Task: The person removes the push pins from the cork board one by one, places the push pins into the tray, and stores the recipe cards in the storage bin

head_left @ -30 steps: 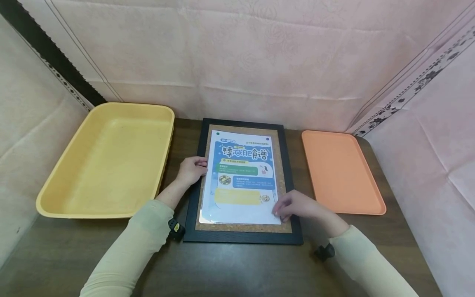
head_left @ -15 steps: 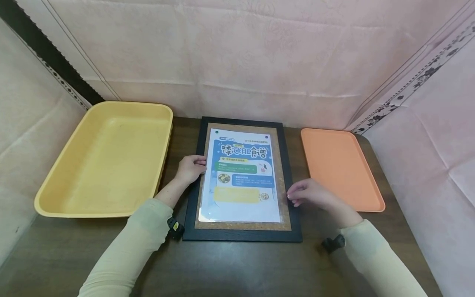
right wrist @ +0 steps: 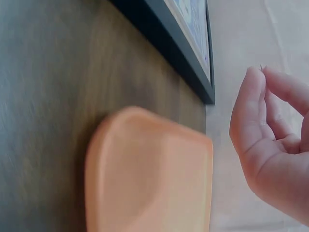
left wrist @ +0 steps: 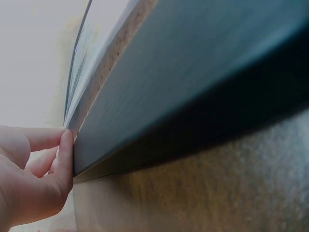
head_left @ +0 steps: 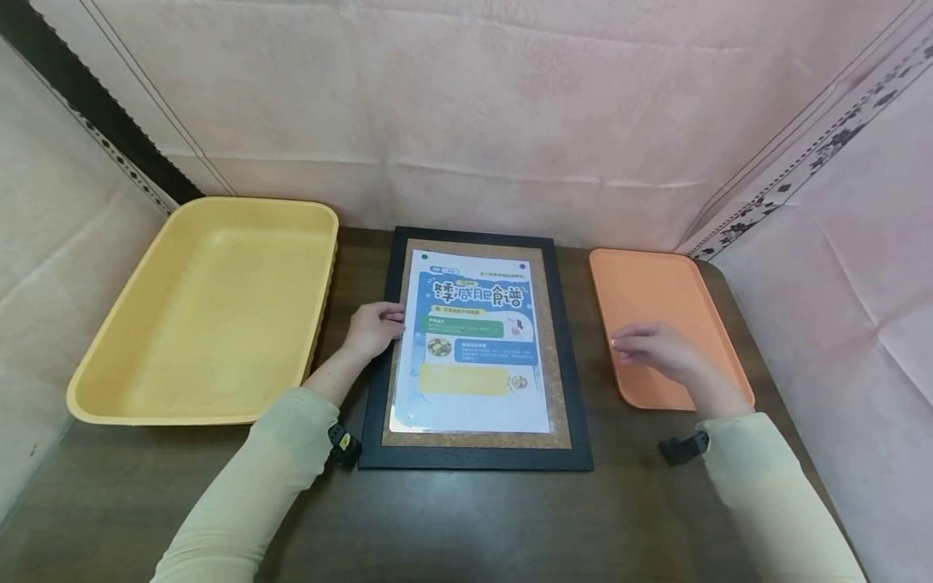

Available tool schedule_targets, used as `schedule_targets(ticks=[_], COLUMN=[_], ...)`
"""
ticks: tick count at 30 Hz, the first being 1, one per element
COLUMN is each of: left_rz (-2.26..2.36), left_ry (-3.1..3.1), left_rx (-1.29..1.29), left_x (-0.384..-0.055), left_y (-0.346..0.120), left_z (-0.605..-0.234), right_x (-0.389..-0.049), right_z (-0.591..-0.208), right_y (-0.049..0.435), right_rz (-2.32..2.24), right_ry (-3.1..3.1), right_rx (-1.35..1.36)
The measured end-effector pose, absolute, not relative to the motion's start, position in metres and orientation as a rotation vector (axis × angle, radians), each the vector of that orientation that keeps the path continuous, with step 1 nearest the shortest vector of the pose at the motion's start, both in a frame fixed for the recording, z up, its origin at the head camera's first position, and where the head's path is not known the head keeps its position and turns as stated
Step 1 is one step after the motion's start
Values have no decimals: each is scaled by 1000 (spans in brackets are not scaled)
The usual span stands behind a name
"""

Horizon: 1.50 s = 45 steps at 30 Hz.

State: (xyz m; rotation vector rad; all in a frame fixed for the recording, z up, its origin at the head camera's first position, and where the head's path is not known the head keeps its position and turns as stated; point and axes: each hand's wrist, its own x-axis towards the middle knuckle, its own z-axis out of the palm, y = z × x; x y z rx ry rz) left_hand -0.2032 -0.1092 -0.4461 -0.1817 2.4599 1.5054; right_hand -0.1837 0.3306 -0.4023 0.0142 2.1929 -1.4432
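Note:
A black-framed cork board lies flat on the table with a printed poster on it. Green and blue thumbtacks sit at the poster's top corners. My left hand grips the board's left edge, fingertips over the frame and thumb along its side. Over the orange tray, my right hand pinches a tiny thumbtack between thumb and forefinger. Its thin point shows in the right wrist view; its head is mostly hidden by the fingertips.
A large yellow tray stands left of the board, close to my left forearm. Pink cloth hangs behind and at both sides. The brown table shows along the front. A small black device sits on my right wrist.
My right hand has left the poster's lower right corner and moved right, across the frame, to above the orange tray. My left hand keeps its place on the board's left edge.

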Motion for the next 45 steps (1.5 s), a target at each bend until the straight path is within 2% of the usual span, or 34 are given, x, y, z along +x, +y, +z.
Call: schedule_targets(ticks=[17, 34, 45], left_rz=[1509, 1508, 1525], left_ry=[2441, 2461, 2461], left_rx=[-215, -203, -187], left_x=[-205, -205, -201], left_y=[-110, -110, -109], left_z=[-446, -446, -450], right_x=[-206, -204, -202], right_z=[-401, -419, -427], right_y=[382, 378, 375], right_rz=[-1562, -1480, -1228], right_ry=[2137, 2125, 2295], right_rx=[332, 430, 435])
